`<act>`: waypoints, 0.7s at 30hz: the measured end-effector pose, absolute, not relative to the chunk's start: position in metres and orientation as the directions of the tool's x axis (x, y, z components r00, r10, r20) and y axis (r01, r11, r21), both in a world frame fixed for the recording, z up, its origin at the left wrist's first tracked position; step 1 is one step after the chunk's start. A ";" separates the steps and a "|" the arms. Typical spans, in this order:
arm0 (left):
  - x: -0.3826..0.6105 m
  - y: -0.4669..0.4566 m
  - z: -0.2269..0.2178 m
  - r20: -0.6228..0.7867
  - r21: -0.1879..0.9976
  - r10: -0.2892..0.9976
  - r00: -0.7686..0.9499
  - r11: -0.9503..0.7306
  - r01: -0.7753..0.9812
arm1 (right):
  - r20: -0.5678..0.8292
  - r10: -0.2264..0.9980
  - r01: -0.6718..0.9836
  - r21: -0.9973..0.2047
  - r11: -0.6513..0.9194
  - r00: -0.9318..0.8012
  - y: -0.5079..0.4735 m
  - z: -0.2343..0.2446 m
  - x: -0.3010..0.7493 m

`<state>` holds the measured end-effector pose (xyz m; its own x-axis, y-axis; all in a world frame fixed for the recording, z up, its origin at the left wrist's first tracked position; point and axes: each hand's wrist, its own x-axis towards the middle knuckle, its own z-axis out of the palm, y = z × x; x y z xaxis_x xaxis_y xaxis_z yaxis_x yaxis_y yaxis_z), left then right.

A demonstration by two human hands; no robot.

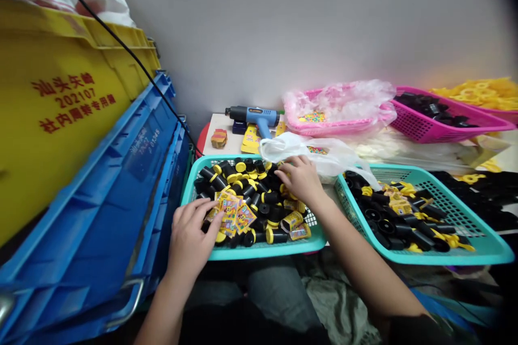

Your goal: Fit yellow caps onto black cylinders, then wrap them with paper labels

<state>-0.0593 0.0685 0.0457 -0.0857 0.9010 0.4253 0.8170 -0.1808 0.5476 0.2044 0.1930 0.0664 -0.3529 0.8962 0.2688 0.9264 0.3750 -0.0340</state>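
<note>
A teal basket (259, 250) in front of me holds several black tubes with yellow caps (243, 178) and small yellow printed packets (232, 213). My left hand (192, 234) rests at the basket's near left corner, fingers curled on a bunch of the yellow packets. My right hand (299, 178) lies palm down over the tubes at the basket's far right, fingers bent and spread among them; what it holds, if anything, is hidden.
A second teal basket (481, 240) of black and yellow parts stands to the right. Behind are a white plastic bag (319, 153), a blue heat gun (254, 117), pink baskets (445, 129). Stacked blue crates (101, 210) and a yellow crate (52, 102) stand on the left.
</note>
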 end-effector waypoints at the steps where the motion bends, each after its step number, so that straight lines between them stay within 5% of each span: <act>1: -0.061 0.069 0.043 0.397 0.505 0.913 -0.092 -0.133 0.853 | 0.252 0.889 0.918 -0.001 0.396 -0.383 0.196 0.067 0.197; 6: -0.058 0.074 0.037 0.282 0.465 0.957 -0.075 -0.067 0.883 | 0.097 0.900 0.902 0.128 0.411 -0.424 0.219 0.063 0.164; 12: -0.057 0.077 0.044 0.216 0.678 0.955 -0.203 0.002 0.735 | 0.127 0.905 0.912 0.109 0.394 -0.406 0.223 0.067 0.158; 14: -0.058 0.077 0.048 0.159 0.752 0.956 -0.248 0.045 0.658 | 0.225 0.910 0.934 0.000 0.358 -0.349 0.213 0.077 0.163; 17: -0.062 0.076 0.050 0.149 0.777 0.944 -0.293 0.071 0.625 | 0.340 0.911 0.866 -0.354 0.352 -0.232 0.193 0.089 0.175; 21: -0.067 0.072 0.058 0.366 0.661 0.877 -0.311 -0.011 0.750 | 0.262 0.948 0.506 -0.802 0.318 -0.181 0.161 0.099 0.187</act>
<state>-0.0675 0.0724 0.0579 -0.3108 0.8770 0.3664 0.7499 -0.0106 0.6614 0.1869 0.1606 0.0990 -0.1806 0.9481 0.2616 0.5060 0.3177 -0.8019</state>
